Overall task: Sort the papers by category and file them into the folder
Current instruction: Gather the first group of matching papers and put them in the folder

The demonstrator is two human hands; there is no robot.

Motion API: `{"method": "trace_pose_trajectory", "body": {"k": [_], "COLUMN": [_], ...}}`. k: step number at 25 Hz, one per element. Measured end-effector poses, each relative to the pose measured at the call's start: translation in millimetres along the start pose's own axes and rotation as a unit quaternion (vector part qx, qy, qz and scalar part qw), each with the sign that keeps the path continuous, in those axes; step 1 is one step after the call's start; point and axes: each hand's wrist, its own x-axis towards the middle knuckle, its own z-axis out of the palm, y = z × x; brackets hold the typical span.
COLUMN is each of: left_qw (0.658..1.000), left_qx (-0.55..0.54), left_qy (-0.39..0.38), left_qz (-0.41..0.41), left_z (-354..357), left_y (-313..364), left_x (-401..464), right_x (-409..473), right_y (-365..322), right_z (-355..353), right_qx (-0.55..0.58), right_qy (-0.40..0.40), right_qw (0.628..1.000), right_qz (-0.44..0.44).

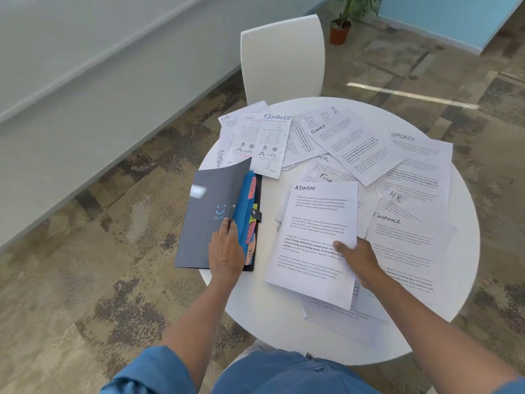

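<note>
Right hand: your right hand (358,258) pinches the ADMIN sheet (315,240) at its right edge, thumb on top, just right of the folder (210,220).
ADMIN sheet: it sits on the near part of the loose pile, long axis running away from you, heading at the far end, close beside the folder but not touching it.
Left hand: your left hand (225,248) grips the folder's grey cover (211,206) near its opening edge and holds it lifted.
Folder: it sits at the table's (272,331) left edge, overhanging it, long axis also running away from you; blue dividers (245,206) and coloured tabs (251,223) face the sheet.
Key relation: the tabbed opening lies straight left of the sheet; the two long axes are nearly parallel, so a sideways slide should do. I can't make out an ADMIN tab.
Loose papers: HR, FINANCE and SPORTS sheets (355,149) fan out right of and beyond the folder, unsorted.
Chair: a white chair (282,58) stands beyond the folder, across the table.
</note>
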Motion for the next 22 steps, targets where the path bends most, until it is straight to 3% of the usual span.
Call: {"method": "trace_pose_trajectory", "body": {"k": [4,22], "left_qw": [0.999,0.999], "left_qx": [-0.032,0.026], "left_qy": [0.006,0.019], "left_qz": [0.001,0.021], "left_z": [-8,-15], "left_y": [2,-2], "left_x": [-2,-4], "right_x": [0,-4], "right_y": [1,1], "right_z": [2,8], "right_qx": [0.002,-0.021], "right_qy": [0.0,0.008], "right_qw": [1.0,1.0], "right_qz": [0.001,0.008]}}
